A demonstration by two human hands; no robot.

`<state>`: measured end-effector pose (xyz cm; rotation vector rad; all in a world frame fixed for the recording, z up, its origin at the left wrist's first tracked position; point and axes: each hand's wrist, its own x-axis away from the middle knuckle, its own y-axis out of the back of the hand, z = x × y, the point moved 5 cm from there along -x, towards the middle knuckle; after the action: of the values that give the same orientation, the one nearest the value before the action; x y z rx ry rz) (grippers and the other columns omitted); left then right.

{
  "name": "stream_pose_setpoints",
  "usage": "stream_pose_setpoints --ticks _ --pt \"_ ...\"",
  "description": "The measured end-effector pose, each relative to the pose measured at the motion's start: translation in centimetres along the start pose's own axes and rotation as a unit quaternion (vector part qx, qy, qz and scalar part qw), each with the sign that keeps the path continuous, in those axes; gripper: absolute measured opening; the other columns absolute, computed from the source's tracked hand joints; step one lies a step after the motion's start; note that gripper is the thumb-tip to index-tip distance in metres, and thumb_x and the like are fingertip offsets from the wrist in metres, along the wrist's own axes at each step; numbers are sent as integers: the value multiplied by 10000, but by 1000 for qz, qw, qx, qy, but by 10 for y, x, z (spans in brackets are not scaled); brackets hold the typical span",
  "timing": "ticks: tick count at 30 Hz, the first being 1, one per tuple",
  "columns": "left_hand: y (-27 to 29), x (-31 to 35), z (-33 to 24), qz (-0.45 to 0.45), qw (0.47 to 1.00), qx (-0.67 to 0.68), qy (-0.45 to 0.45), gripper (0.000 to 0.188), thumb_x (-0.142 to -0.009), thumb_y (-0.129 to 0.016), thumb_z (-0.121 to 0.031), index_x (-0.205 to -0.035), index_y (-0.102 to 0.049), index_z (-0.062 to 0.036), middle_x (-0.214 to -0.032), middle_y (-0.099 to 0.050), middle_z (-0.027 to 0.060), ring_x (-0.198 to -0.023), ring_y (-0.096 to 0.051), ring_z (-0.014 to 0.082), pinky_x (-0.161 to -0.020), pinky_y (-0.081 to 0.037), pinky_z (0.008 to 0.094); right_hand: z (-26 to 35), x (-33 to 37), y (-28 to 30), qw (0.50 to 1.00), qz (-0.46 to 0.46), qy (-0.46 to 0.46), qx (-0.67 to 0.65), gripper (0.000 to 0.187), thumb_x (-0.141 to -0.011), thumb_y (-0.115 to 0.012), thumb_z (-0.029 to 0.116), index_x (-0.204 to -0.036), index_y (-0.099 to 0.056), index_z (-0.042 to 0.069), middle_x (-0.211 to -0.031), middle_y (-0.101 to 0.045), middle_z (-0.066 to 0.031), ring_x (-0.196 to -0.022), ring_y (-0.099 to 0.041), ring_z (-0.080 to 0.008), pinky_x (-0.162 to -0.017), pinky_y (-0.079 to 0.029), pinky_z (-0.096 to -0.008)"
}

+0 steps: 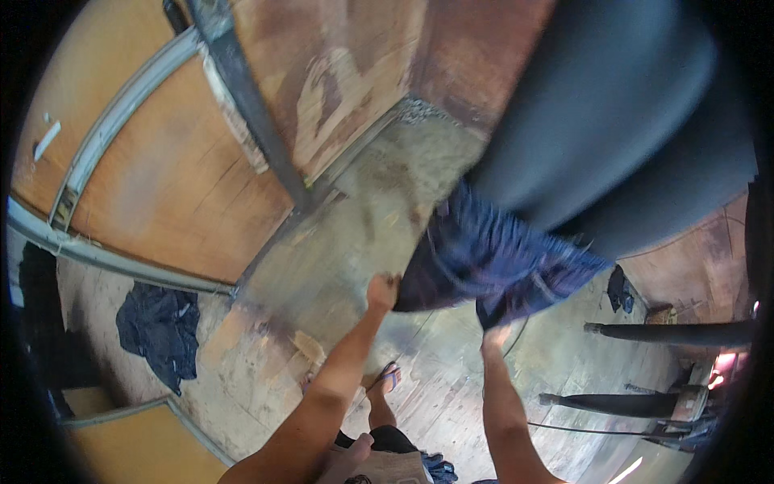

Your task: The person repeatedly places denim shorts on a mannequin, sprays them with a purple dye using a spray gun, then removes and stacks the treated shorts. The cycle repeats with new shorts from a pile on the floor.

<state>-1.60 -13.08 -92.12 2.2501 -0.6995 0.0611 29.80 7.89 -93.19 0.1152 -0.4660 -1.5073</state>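
Dark blue shorts [492, 258] with a gathered upper edge hang around the lower end of a large, smooth black form [597, 105] that comes down from the upper right. The form splits into two rounded, leg-like parts. At the left lower corner of the shorts, my left hand [384, 291] has its fingers closed on the cloth. My right hand [495, 335] grips the cloth at the lower tip of the other leg. Both my arms reach forward from the lower edge, and the cloth is stretched between the hands and the form.
Wooden panels with a grey metal frame [121, 113] stand at the left. A dark garment [161, 331] lies on the floor there. Two black padded bars [677, 333] jut in from the right, with a cable below. A small dark cloth [620, 289] is by the right wall.
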Motion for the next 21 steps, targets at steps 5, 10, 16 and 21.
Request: stream_pose_setpoints --ticks 5,10,16,21 --pt "-58 96 218 9 983 72 170 483 -927 -602 -468 -744 -675 -28 -783 -672 216 -752 -651 417 -687 -485 517 -212 90 -1 955 133 -123 234 521 -1004 -434 407 -1360 -530 39 -1297 -580 -125 -1167 -537 -289 -1021 -405 -380" --pt "-83 134 390 -17 986 -52 156 416 -947 -579 -427 -832 -693 -44 -836 -696 191 -790 -678 388 -734 -521 466 -341 211 -32 857 318 -154 376 479 -976 -481 376 -1304 -565 36 -1197 -616 -147 -1093 -578 -314 -953 -444 -399" --pt "-24 283 591 296 777 -137 538 458 -900 -602 -290 -1328 -577 -128 -1384 -565 167 -1322 -495 326 -1077 -393 430 -365 351 -28 734 469 -148 467 429 -943 -538 340 -1235 -606 33 -1077 -659 -174 -1005 -627 -344 -871 -490 -421" --pt "50 343 587 268 769 -136 564 487 -926 -549 -285 -1390 -506 -144 -1431 -505 187 -1356 -452 337 -1097 -380 432 -316 389 4 737 446 -146 487 388 -915 -586 310 -1179 -640 30 -978 -695 -196 -931 -668 -369 -802 -528 -440"
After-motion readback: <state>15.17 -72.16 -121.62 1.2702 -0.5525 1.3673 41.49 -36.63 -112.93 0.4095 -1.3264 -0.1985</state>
